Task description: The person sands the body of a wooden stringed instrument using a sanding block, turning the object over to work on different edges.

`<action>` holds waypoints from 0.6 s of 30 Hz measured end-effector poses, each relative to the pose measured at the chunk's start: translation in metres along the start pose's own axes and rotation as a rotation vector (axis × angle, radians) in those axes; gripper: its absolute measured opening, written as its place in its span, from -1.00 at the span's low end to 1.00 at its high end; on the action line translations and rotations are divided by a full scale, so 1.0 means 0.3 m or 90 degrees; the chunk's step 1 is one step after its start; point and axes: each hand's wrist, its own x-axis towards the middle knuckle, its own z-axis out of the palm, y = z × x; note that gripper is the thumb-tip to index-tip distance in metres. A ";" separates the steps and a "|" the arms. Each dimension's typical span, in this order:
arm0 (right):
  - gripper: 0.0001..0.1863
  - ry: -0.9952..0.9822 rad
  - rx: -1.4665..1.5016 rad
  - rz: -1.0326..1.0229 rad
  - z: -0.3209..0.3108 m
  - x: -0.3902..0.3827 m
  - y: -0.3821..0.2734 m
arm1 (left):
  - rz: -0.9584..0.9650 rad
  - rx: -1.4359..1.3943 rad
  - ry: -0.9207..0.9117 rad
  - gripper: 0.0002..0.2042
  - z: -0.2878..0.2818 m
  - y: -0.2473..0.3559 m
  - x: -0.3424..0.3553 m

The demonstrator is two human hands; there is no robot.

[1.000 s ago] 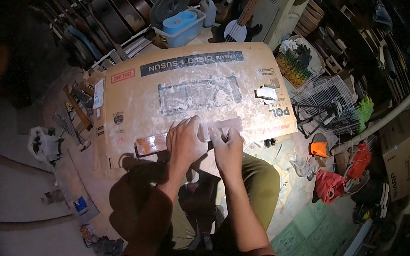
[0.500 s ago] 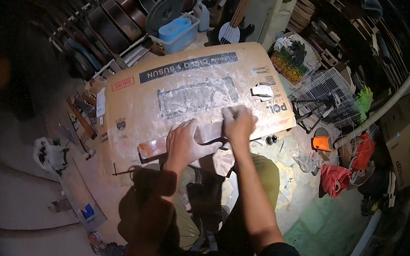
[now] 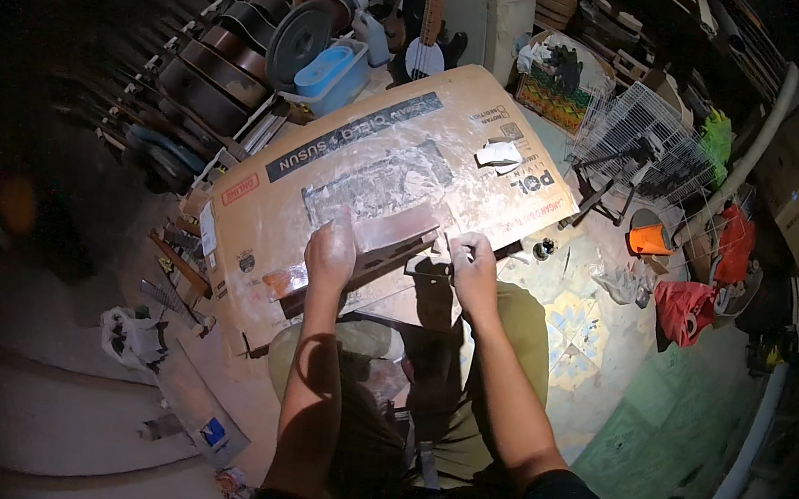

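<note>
A long reddish-brown wooden piece (image 3: 400, 229), dusty along its face and glossy at its left end, lies slanted over the near part of a flattened cardboard sheet (image 3: 246, 224). My left hand (image 3: 330, 254) is closed around its middle. Beyond the piece's right end, my right hand (image 3: 474, 262) is closed with thumb and fingers pressed together. Whatever it may pinch is too small to make out. Pale dust coats my fingers and the cardboard. A folded white piece (image 3: 498, 155) lies on the cardboard's right side.
Several guitars (image 3: 210, 64) stand in a row at the far left, beside a blue tub (image 3: 335, 77). To the right are a wire rack (image 3: 641, 129), an orange-and-black item (image 3: 651, 237) and a red cloth (image 3: 683, 313). A small dark bottle (image 3: 544, 249) stands near the cardboard's right edge.
My right hand has come off the wooden piece and moved right and nearer. My left hand, earlier spread over it, is now wrapped around it. The view has turned slightly.
</note>
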 end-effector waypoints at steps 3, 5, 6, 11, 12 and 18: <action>-0.66 -0.001 0.068 -0.060 0.053 -0.019 -0.023 | -0.011 -0.007 0.037 -0.45 0.015 -0.015 0.003; -0.63 0.018 -0.086 -0.246 0.059 -0.058 -0.115 | 0.001 0.004 0.075 -0.48 0.014 -0.020 -0.002; -0.61 0.028 -0.164 -0.339 0.065 -0.078 -0.148 | 0.005 0.015 0.091 -0.50 0.018 -0.020 -0.010; -0.42 -0.017 -0.301 -0.258 0.160 -0.114 -0.096 | 0.096 0.069 0.131 -0.71 0.085 -0.028 -0.032; -0.40 -0.053 -0.315 -0.330 0.206 -0.132 -0.011 | 0.095 0.081 0.129 -0.74 0.111 -0.034 -0.025; -0.31 -0.049 -0.350 -0.267 0.241 -0.098 -0.116 | 0.076 0.147 0.136 -0.77 0.159 -0.179 -0.010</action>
